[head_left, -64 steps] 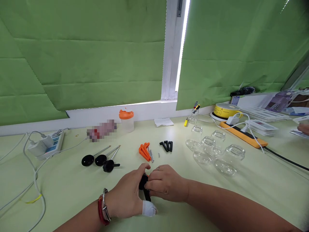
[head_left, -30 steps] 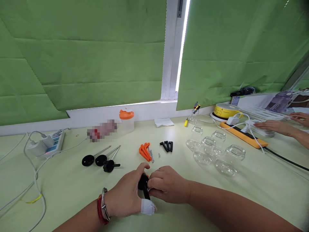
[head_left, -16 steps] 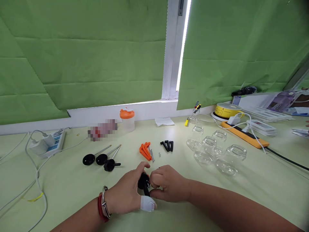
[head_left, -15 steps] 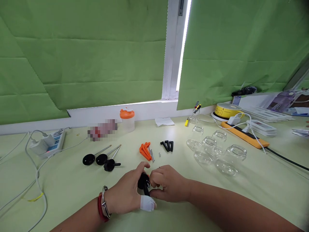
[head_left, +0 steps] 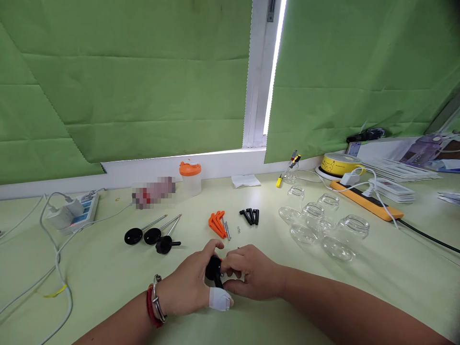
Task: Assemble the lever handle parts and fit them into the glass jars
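Left hand (head_left: pixel 190 280) gripping a black part (head_left: pixel 213 269); right hand (head_left: pixel 251 273) with fingers at its side; beyond them, orange pieces (head_left: pixel 216 224) beside metal pins (head_left: pixel 227 230); glass jars (head_left: pixel 345 238) stand to the right.

The head camera looks forward and down on the bench (head_left: pixel 108 278) from close above. Past the far edge it faces green blinds (head_left: pixel 161 91).

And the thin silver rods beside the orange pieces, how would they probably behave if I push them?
The silver rods look thin and straight, so they may roll if pushed sideways, though the orange pieces alongside could block one side. Their shiny, metal-like look suggests they are stiff, perhaps slippery.
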The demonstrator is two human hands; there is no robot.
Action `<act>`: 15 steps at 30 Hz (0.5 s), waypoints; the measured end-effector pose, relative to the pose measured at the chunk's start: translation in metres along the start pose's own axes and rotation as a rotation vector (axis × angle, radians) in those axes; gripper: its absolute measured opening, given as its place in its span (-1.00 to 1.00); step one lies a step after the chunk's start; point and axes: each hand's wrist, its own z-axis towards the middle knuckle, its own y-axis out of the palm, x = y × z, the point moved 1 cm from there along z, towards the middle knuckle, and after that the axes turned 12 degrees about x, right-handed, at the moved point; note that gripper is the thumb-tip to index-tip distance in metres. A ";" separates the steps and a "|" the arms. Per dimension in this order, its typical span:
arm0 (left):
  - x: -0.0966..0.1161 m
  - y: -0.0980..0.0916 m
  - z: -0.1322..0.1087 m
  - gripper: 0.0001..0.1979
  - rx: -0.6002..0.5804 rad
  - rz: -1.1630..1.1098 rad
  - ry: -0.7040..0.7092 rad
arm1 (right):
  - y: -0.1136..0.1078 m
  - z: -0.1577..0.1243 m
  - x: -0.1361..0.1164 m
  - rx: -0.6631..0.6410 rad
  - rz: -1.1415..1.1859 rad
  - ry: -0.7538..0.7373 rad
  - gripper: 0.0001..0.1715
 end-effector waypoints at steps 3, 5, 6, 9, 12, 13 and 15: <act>-0.001 0.000 0.000 -0.27 0.004 0.006 -0.013 | -0.001 0.000 0.000 0.014 0.012 0.026 -0.84; 0.000 0.000 0.000 -0.28 -0.002 -0.004 -0.012 | -0.001 0.000 0.000 0.023 0.041 0.046 -0.87; 0.000 0.000 0.000 -0.28 -0.006 -0.007 -0.016 | -0.001 0.000 0.000 0.026 0.050 0.042 -0.87; 0.001 0.000 0.000 -0.30 -0.011 -0.016 -0.034 | -0.001 0.000 0.000 0.041 0.053 0.043 -0.85; 0.001 0.000 0.000 -0.31 -0.009 -0.020 -0.034 | 0.000 0.000 0.000 0.033 0.060 0.038 -0.86; 0.001 0.000 0.000 -0.31 -0.009 -0.018 -0.037 | 0.000 0.001 0.000 0.029 0.057 0.029 -0.85; 0.001 0.000 0.000 -0.31 -0.015 -0.030 -0.037 | -0.001 0.001 0.000 0.030 0.053 0.031 -0.86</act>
